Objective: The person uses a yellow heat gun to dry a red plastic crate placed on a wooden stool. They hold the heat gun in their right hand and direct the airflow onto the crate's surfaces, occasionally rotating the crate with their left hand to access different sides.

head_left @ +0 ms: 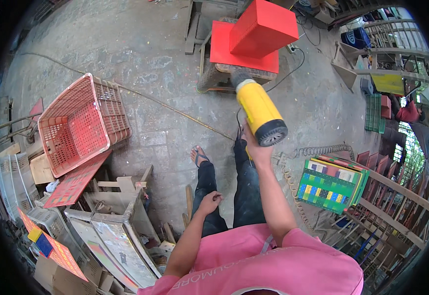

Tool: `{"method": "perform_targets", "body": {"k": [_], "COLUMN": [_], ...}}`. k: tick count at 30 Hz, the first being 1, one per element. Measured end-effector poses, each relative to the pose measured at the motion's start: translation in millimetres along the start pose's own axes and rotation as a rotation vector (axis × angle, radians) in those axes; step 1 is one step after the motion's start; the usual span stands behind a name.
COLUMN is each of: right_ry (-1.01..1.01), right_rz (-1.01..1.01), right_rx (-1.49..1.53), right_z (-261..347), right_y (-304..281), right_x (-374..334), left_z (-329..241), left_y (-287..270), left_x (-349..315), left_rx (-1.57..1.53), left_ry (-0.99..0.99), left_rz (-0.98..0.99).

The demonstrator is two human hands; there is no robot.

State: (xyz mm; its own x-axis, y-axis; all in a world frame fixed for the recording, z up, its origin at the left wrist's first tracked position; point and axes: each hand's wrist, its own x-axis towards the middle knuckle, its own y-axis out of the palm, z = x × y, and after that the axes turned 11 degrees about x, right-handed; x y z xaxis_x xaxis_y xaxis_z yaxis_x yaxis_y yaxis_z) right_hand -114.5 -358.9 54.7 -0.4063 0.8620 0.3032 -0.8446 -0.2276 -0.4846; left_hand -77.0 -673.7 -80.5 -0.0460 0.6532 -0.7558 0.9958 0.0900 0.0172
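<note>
Presumably for aim, right hand (257, 151) wraps fingers round yellow-and-black cylindrical power tool (258, 105), grey nozzle (240, 75) toward red rectangular block (264, 30); left hand (210, 201) curled closed, apparently empty.

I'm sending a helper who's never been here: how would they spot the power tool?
Find the low stand under the red box-shaped piece at the top. Just below it in view, the right grip holds the power tool. Its yellow barrel and black end set it apart from the red piece.
</note>
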Motion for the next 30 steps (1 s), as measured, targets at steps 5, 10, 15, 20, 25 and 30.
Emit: {"method": "perform_targets", "body": {"k": [5,10,15,20,25,30], "right_ry": [0.132,0.284,0.416,0.482,0.046,-0.161], "right_rz": [0.000,-0.258,-0.433,-0.402,-0.105,0.070], "right_rx": [0.069,0.073,0.054,0.148,0.020,-0.036], "right_z": [-28.2,-60.4,-63.2,-27.2,17.9,24.2], "right_y": [0.5,-33.2,-56.2,-35.8,3.6,-2.0], "right_x": [-5.2,5.4,15.3,17.1,4.8,-1.0], "left_z": [0.9,-7.9,-11.3,-7.0,-14.6,-20.9], "left_y": [0.5,-2.6,-8.0,-10.9,-19.1,-30.1], "left_x": [1.6,-2.1,-1.7,0.5,2.6,2.4], "left_rx": [0.005,-0.027,-0.033,-0.077,-0.015,0.049], "left_ry": [-0.005,-0.007,-0.026,-0.020,-0.019,0.011], "left_rz": [-0.008,-0.052,-0.065,-0.064,-0.078,-0.133]}}
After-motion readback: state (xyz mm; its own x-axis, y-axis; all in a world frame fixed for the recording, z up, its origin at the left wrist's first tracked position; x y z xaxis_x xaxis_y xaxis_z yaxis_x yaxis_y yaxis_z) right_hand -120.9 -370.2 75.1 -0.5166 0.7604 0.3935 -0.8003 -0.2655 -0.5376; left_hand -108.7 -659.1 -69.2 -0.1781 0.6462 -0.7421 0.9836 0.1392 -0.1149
